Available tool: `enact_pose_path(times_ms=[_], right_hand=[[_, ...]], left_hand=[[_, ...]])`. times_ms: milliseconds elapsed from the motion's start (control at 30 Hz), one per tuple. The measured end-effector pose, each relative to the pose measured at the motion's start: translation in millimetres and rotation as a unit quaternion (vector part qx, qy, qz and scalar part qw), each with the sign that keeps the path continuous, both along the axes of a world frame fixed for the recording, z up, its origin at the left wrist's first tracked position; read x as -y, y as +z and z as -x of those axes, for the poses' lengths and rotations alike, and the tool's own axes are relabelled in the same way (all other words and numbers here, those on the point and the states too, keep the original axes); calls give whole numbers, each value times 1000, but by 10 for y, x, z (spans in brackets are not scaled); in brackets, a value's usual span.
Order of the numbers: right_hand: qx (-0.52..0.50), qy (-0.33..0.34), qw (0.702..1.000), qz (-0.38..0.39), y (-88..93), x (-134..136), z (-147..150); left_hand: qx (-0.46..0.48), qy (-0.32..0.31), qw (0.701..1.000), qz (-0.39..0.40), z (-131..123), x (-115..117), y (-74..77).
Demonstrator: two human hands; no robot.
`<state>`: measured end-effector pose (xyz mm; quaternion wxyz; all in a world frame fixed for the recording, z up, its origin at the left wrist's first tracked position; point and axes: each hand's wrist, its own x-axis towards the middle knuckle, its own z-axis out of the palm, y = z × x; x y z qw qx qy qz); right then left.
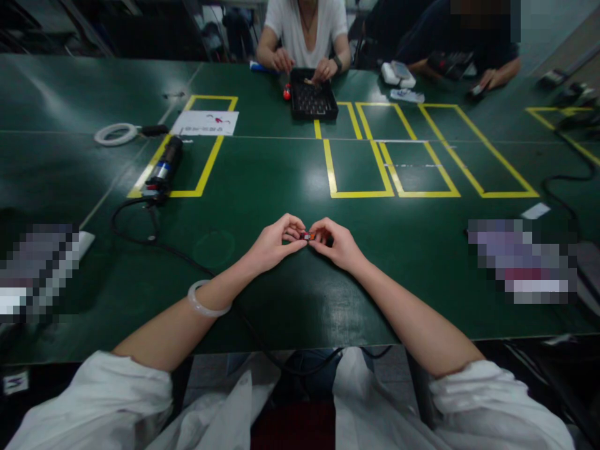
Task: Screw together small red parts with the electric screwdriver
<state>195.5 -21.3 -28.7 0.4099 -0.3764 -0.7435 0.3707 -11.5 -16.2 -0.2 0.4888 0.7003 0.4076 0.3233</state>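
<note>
My left hand [281,240] and my right hand [336,242] meet in front of me, low over the green table [281,294]. Between their fingertips is a small part [307,236] with red, orange and pale colouring. Both hands are closed in a pinch on it, the left from one side and the right from the other. Its kind is too small to make out, and the fingers hide part of it. A pale bangle [209,300] circles my left wrist.
An electric screwdriver [164,165] with a black cable lies left, near a paper sheet [206,122] and a white coil [115,134]. Yellow tape outlines [360,195] mark the table. Across it, a person works over a black tray [314,112]; another person sits right. Blurred-out objects flank me.
</note>
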Motion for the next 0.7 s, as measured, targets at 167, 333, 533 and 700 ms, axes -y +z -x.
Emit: enact_pose_path(times_ms=[167,333,533,700], right_hand=[[37,-4,998,-57,4,18,-2],[49,-3,996,-74,20,26,-8],[10,-3,1000,-2,47,23,2],[-5,2,998,68,32,15,3]], left_hand=[[-24,4,999,-44,-2,14,28],[-39,3,997,-63,1,9,35],[-66,1,996,-56,3,8,65],[-89,17,994,-61,44,-46,122]])
